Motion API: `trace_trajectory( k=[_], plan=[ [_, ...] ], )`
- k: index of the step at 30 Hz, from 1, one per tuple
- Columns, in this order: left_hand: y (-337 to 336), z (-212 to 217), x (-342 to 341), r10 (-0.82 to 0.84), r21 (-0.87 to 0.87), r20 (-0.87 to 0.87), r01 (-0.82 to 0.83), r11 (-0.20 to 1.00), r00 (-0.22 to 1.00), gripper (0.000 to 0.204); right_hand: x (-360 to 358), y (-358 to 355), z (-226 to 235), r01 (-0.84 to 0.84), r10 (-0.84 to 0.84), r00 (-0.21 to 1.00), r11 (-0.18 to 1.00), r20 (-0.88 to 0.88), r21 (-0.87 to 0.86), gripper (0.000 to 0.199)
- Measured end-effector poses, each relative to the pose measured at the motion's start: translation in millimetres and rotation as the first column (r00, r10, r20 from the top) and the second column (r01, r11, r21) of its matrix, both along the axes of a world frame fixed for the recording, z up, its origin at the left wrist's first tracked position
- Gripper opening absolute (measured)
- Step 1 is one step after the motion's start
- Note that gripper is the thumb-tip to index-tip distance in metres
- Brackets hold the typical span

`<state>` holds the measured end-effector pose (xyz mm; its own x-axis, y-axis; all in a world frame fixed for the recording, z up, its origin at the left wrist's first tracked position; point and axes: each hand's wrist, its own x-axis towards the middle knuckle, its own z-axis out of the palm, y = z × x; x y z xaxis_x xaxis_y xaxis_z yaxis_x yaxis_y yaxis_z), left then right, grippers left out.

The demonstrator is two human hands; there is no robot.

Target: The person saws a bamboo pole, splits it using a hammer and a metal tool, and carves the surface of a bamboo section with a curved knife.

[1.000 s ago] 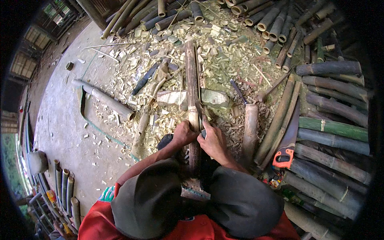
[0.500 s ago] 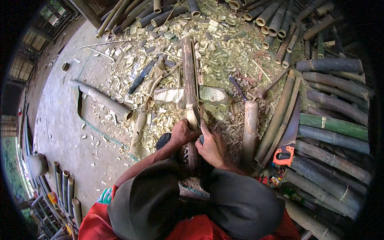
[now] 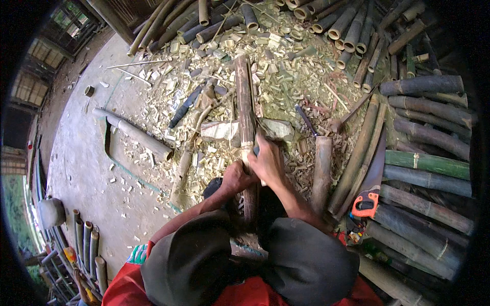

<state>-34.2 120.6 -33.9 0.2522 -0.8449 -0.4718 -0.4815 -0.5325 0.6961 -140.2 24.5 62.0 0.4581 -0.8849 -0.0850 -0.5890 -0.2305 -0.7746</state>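
A bamboo pole (image 3: 245, 102) with stripped brown bark runs away from me between my knees, over a pale, rough wooden block (image 3: 217, 130). My left hand (image 3: 238, 177) is closed around it at a pale, shaved band. Just ahead and to the right, my right hand (image 3: 266, 162) grips a knife, its fingers wrapped round the handle. The dark knife blade (image 3: 256, 133) lies close along the pole's right side; its edge is blurred, so contact with the bamboo cannot be made out.
Pale shavings (image 3: 214, 166) cover the ground around the block. A bamboo piece (image 3: 321, 166) and an orange-handled saw (image 3: 365, 204) are to my right, beside stacked bamboo (image 3: 426, 159). A dark-handled tool (image 3: 185, 106) and a grey tube (image 3: 138, 135) lie to the left.
My right hand with the knife has moved forward along the pole, away from my body. My left hand keeps its hold. The whole view has shifted slightly.
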Motion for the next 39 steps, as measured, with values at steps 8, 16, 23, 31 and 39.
trace_trajectory(
  k=[8,16,23,31,39],
  plan=[
    [5,-1,0,0.065,-0.088,-0.033,-0.068,0.994,0.997,0.063,-19,17,-4,-0.13,0.097,0.972,0.981,-0.213,-0.147,0.068],
    [1,10,1,-0.011,-0.001,-0.07,0.011,1.0,0.997,0.064,36,-55,19,-0.092,0.103,0.967,0.994,-0.231,0.056,0.056],
    [7,6,1,0.011,-0.034,-0.003,-0.011,0.999,1.0,0.055,81,-101,10,0.011,0.012,0.993,0.982,-0.117,0.191,0.049],
    [3,5,-5,0.003,-0.085,-0.031,-0.005,0.996,1.0,0.057,103,-175,26,-0.041,0.057,0.981,0.995,-0.187,0.087,0.033],
    [21,-9,24,-0.019,-0.085,-0.658,-0.048,0.995,0.753,0.051,-37,-62,25,-0.205,-0.105,0.816,0.868,0.569,0.453,0.055]
  ],
)
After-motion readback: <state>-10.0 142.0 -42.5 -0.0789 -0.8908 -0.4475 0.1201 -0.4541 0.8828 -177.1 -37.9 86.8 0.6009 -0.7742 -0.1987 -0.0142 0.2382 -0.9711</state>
